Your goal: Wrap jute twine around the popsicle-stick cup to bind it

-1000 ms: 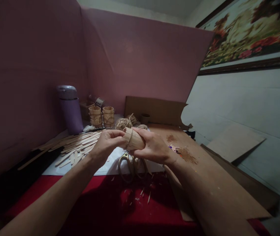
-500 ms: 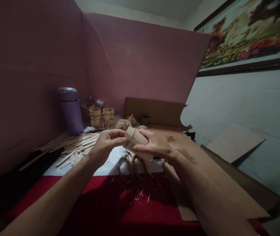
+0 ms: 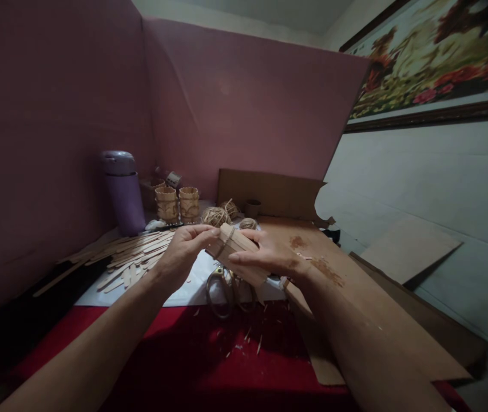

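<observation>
My right hand is wrapped round a wooden stick cup, which lies tilted with a twine band round it. The fingers of my left hand are pinched together at the cup's left end, by the twine; what they hold is too small to make out. Below the cup lie scissors, their handles toward me. Behind it are balls of twine. Two finished-looking stick cups stand upright further back.
Loose wooden sticks lie spread at the left, near a purple bottle. A cardboard sheet covers the right side. Wood splinters are scattered on the red cloth.
The held cup has turned a little, showing more of its side and the twine band. My left fingers have shifted slightly left and up.
</observation>
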Available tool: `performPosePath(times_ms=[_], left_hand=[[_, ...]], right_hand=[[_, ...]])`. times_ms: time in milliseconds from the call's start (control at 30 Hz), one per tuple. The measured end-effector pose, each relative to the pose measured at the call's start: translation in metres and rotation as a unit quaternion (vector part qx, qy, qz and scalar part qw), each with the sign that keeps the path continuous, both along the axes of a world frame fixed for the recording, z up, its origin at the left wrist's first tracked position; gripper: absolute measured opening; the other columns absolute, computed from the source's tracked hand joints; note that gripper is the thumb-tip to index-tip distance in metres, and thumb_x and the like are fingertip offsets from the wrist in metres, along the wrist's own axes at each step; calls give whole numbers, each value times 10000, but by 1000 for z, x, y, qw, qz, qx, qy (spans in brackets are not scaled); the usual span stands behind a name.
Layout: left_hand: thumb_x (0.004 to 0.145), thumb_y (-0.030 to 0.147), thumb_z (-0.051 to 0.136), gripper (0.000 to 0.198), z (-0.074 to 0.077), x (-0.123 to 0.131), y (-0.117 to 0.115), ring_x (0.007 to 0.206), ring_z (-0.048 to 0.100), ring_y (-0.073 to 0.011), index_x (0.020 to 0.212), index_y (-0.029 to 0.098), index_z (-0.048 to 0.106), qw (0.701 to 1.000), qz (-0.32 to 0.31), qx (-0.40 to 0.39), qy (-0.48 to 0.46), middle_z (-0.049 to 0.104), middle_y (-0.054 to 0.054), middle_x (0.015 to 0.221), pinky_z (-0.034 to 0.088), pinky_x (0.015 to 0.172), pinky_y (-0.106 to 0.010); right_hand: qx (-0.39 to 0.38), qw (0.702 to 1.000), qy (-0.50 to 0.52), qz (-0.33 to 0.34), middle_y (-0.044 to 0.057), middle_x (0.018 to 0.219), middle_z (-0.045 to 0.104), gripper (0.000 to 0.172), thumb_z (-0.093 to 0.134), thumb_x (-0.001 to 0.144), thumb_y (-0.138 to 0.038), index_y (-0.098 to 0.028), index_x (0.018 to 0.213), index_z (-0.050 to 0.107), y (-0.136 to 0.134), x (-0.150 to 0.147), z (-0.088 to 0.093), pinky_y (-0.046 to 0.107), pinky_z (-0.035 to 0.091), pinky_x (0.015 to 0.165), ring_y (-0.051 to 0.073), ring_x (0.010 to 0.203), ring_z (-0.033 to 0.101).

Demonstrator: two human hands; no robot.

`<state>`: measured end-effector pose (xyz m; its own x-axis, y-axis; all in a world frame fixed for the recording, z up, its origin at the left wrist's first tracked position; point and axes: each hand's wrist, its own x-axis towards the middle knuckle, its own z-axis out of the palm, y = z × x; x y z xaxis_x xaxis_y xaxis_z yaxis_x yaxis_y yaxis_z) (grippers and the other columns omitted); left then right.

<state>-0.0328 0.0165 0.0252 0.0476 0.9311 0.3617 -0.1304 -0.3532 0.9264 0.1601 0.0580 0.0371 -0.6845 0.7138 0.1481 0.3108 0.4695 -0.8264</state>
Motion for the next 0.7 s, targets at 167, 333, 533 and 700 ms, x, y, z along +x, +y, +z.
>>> performPosePath(times_ms=[167,333,533,700], left_hand=[[690,275,750,152,4,1,-4,637,558,-129,775,149,753,999,-38,-29,7,682,-25,686,415,629,-244],[644,265,779,158,4,4,-6,593,548,-123,699,130,721,999,-17,-38,-3,656,-20,636,408,601,-245],[669,311,758,206,1,3,-2,592,552,-133,748,122,735,999,6,-44,-6,670,-34,657,402,587,-253],[673,264,708,136,2,4,-3,654,566,-149,710,137,740,999,26,-32,-16,668,-27,653,419,632,-254]], right_hand=[[1,1000,2,-1,15,844,644,415,695,743,-493,-173,1003,644,3,1,-2,261,465,591,147,714,581],[80,997,-7,-10,56,1052,657,555,675,753,-523,-204,1196,575,-2,-1,0,328,515,742,203,902,623],[267,958,-82,-68,74,1221,621,721,724,705,-440,-243,1347,461,-12,-8,-1,416,471,883,270,1051,600],[247,965,-68,-51,33,1136,653,625,683,734,-370,-274,1324,500,-13,-8,0,351,487,817,218,959,615]])
